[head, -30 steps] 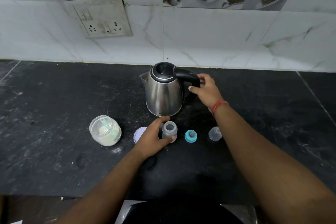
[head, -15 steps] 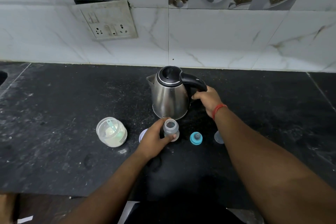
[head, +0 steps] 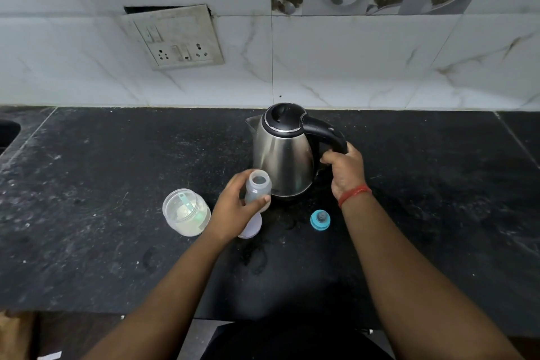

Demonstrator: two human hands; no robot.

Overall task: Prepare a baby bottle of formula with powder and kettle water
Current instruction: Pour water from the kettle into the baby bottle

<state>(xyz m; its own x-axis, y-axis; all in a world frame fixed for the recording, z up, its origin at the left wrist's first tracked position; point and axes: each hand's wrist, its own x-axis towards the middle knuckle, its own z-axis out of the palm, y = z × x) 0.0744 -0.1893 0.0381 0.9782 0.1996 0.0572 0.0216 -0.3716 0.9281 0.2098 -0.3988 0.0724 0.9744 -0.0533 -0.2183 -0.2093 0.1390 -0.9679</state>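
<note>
A steel kettle (head: 282,155) with a black lid and handle stands on the black counter (head: 117,184). My right hand (head: 344,168) is wrapped around the handle. My left hand (head: 236,207) holds a small open baby bottle (head: 257,188), lifted just in front of the kettle's left side. An open clear jar of white powder (head: 187,212) with a pale green scoop inside sits to the left of that hand. A blue teat ring (head: 320,219) lies on the counter under my right wrist.
A pale round lid (head: 251,226) lies partly hidden under my left hand. A switch and socket plate (head: 175,38) hangs on the tiled wall behind. A sink edge (head: 8,134) shows at the far left. The counter's front edge (head: 87,311) runs below my forearms.
My right hand went from touching the kettle handle to gripping it fully. My left hand raised the bottle off the counter toward the kettle. The clear cap at right is now hidden by my arm.
</note>
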